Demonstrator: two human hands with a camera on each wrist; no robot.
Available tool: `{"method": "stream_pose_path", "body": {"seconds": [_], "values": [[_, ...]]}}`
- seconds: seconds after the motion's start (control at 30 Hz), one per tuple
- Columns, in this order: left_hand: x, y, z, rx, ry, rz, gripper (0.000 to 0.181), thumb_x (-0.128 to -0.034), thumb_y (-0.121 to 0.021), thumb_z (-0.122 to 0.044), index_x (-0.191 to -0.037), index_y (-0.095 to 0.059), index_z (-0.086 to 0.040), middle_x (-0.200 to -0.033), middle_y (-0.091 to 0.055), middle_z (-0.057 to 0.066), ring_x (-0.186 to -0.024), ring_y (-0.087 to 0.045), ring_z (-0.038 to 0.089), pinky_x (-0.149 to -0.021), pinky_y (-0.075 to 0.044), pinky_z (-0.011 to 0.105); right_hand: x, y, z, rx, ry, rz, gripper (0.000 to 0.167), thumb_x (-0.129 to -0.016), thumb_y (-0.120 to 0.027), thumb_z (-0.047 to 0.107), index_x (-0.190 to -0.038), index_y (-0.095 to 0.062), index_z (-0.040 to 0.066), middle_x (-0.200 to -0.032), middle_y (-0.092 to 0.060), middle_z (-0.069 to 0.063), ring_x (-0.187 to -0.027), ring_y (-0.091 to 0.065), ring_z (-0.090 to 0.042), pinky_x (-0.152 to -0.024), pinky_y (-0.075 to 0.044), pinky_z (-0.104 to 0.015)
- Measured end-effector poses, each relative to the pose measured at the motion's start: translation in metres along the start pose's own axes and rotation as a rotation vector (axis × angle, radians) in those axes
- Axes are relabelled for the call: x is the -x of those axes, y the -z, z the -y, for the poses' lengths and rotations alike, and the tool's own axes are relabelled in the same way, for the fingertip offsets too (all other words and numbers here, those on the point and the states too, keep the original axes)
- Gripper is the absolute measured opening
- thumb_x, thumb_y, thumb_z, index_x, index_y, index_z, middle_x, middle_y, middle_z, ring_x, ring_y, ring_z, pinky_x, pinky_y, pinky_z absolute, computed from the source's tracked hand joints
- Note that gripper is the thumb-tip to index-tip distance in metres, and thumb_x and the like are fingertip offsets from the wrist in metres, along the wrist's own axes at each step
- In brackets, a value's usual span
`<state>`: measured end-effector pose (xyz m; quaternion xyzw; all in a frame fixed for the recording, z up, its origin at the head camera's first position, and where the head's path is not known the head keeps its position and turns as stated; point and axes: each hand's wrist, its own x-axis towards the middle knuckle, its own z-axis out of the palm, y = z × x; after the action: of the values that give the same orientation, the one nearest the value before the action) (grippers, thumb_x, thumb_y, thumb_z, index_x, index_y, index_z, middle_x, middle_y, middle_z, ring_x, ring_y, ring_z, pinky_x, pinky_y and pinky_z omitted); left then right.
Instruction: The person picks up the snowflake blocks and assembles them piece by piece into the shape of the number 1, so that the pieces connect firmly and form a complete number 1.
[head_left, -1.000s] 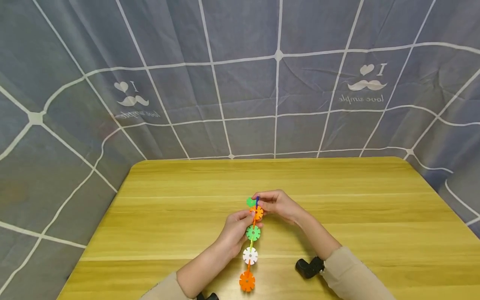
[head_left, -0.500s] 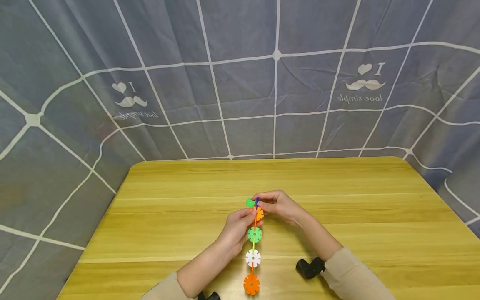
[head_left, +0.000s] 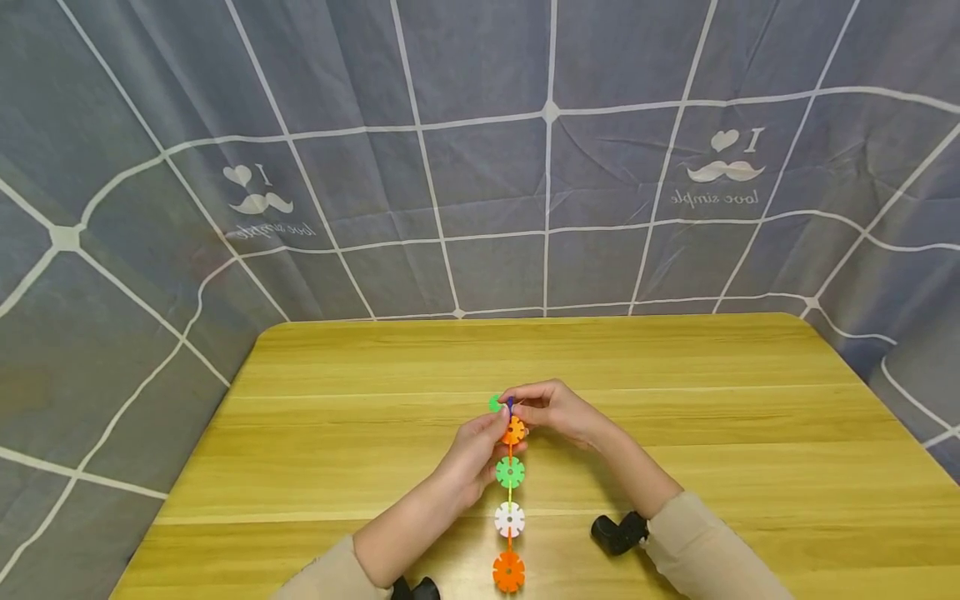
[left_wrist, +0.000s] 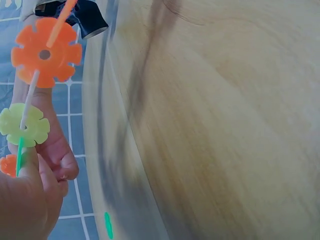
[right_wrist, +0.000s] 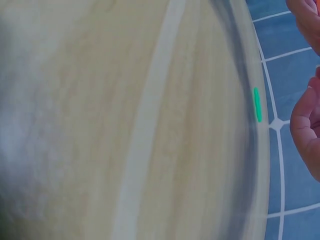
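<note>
A chain of notched plastic discs, slotted together at right angles, hangs from my left hand [head_left: 472, 457]. Thumb and fingers pinch it near the upper orange disc [head_left: 513, 431]. Below come a green disc [head_left: 510, 472], a white disc [head_left: 510, 520] and an orange disc [head_left: 508, 573], with thinner edge-on discs between them. My right hand [head_left: 553, 414] pinches a blue disc [head_left: 511, 405], seen edge-on, at the top of the upper orange disc. Fingers partly hide that joint. In the left wrist view, an orange disc [left_wrist: 30, 40] and a yellow-green disc [left_wrist: 37, 125] show close up.
A loose green disc [head_left: 494, 403] lies on the wooden table [head_left: 337, 433] just beyond the hands. Black devices sit at both wrists, the right one [head_left: 618, 534] above the tabletop. A grey curtain [head_left: 495, 183] with white lines hangs behind.
The lower end of the chain has swung right and now hangs almost straight. Left fingertips have shifted slightly up toward the blue disc. The right hand has barely moved.
</note>
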<state>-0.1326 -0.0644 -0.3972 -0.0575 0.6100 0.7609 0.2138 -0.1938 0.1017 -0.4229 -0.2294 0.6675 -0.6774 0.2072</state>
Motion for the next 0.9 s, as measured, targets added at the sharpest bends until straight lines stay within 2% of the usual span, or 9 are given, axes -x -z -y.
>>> {"method": "stream_pose_path", "body": {"seconds": [0.23,0.37,0.5,0.67,0.77,0.9], "values": [[-0.002,-0.002,-0.007,-0.026,0.007,0.018,0.038,-0.0977,-0.047,-0.036,-0.112,-0.059,-0.003,-0.084,-0.061,-0.004,-0.072,-0.060,0.006,-0.064,-0.044,0.019,-0.003,0.002,0.005,0.027,0.001,0.007,0.038,-0.092,-0.057,0.005,-0.121,-0.050,-0.017,-0.101,-0.067,-0.004,-0.086,-0.061,-0.011,-0.072,-0.052,-0.022],[-0.005,-0.001,-0.008,-0.011,0.001,0.019,0.039,-0.0974,-0.048,-0.035,-0.114,-0.056,-0.001,-0.082,-0.061,-0.004,-0.070,-0.060,0.006,-0.064,-0.044,0.019,-0.006,0.004,0.008,0.049,-0.024,-0.017,0.038,-0.091,-0.058,0.005,-0.123,-0.050,-0.015,-0.103,-0.067,-0.009,-0.085,-0.062,-0.012,-0.072,-0.053,-0.024],[-0.006,0.002,-0.009,0.012,-0.006,0.000,0.043,-0.0982,-0.047,-0.032,-0.121,-0.051,0.005,-0.085,-0.062,-0.001,-0.069,-0.060,0.005,-0.064,-0.046,0.016,-0.009,0.011,0.005,0.070,-0.061,-0.079,0.037,-0.091,-0.059,0.006,-0.122,-0.052,-0.013,-0.097,-0.066,-0.009,-0.076,-0.058,-0.014,-0.067,-0.051,-0.025],[-0.005,0.008,-0.011,0.009,-0.011,-0.024,0.045,-0.0983,-0.047,-0.031,-0.124,-0.048,0.006,-0.092,-0.064,0.003,-0.071,-0.062,0.005,-0.062,-0.047,0.012,-0.017,0.020,0.001,0.125,-0.141,-0.201,0.033,-0.088,-0.061,0.002,-0.118,-0.055,-0.012,-0.082,-0.060,-0.005,-0.067,-0.051,-0.015,-0.059,-0.045,-0.022],[-0.004,0.012,-0.011,-0.010,-0.008,-0.036,0.045,-0.0981,-0.048,-0.032,-0.123,-0.049,0.005,-0.093,-0.065,0.004,-0.071,-0.062,0.005,-0.057,-0.043,0.010,-0.022,0.022,-0.001,0.175,-0.173,-0.237,0.032,-0.086,-0.062,0.000,-0.115,-0.057,-0.012,-0.077,-0.059,-0.003,-0.066,-0.052,-0.014,-0.059,-0.046,-0.022],[-0.006,0.015,-0.010,0.009,-0.006,-0.034,0.045,-0.0980,-0.048,-0.030,-0.123,-0.048,0.007,-0.091,-0.064,0.003,-0.070,-0.062,0.004,-0.060,-0.047,0.010,-0.028,0.019,-0.004,0.236,-0.189,-0.258,0.032,-0.083,-0.066,0.000,-0.112,-0.060,-0.011,-0.076,-0.061,-0.005,-0.065,-0.053,-0.013,-0.058,-0.046,-0.022]]}}
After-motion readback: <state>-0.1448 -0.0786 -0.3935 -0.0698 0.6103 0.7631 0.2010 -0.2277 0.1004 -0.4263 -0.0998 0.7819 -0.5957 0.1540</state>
